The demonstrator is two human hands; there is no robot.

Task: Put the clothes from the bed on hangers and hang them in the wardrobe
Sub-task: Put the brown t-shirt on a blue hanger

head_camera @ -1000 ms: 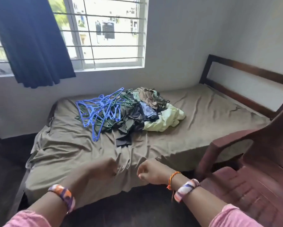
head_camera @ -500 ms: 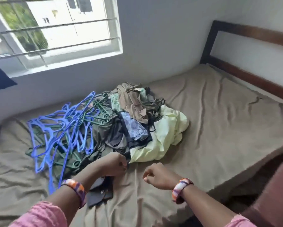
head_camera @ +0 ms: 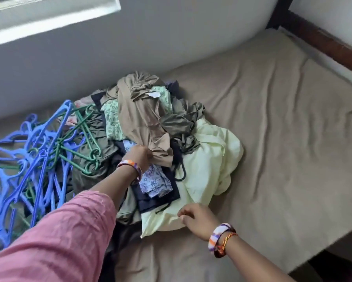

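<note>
None of the clothes is on a hanger yet, so by our reading the task has barely begun. The pile of clothes (head_camera: pixel 150 143) lies heaped on the bed (head_camera: pixel 283 139), toward the wall-side edge and well short of the headboard (head_camera: pixel 321 39) end. Just beside it, on the side away from the headboard, sits a tangle of blue hangers (head_camera: pixel 18 159) with green hangers (head_camera: pixel 79 139) among them, partly overlapping the dark garments at the edge of the heap.

Our two hands are well apart. Our left hand (head_camera: pixel 139 155) reaches into the middle of the pile and grips a fold of the tan garment (head_camera: pixel 142 117), fingers curled into the cloth. Our right hand (head_camera: pixel 195 219) is at the near edge of the heap, thumb and fingers pinching the corner of the pale yellow-green garment (head_camera: pixel 211 163).

We judge this to be the first step: picking out one piece. Everything after it remains: freeing a hanger from the tangle, threading the garment on, carrying it to the wardrobe, which is out of sight, and repeating that for each piece. The tangled hangers look likely to snag when one is pulled.
</note>
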